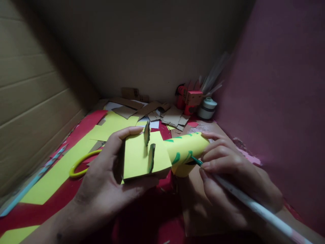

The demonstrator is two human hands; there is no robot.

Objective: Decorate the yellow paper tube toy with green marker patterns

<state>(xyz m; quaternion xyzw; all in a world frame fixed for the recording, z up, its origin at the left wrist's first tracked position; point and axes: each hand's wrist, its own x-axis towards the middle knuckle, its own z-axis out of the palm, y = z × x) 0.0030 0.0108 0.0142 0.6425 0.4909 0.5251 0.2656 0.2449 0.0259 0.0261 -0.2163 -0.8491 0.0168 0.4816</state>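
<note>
Purple wall (pixel 284 84) is rising on the right, and yellow paper sheets (pixel 111 123) and cardboard scraps (pixel 175 117) are littering the red-covered table (pixel 58 196). Above it, a yellow paper figure (pixel 137 152) is hanging between both hands: the left hand's (pixel 106 173) grip is clamping its boxy end, and the right hand's (pixel 236 166) grip is pinching a green-tipped pen (pixel 243 198) against its tube. Green strokes (pixel 176 158), if wet, are risking smears should the right fingertips drag; slackening on the left could be skewing lines, overpressing denting the tube.
</note>
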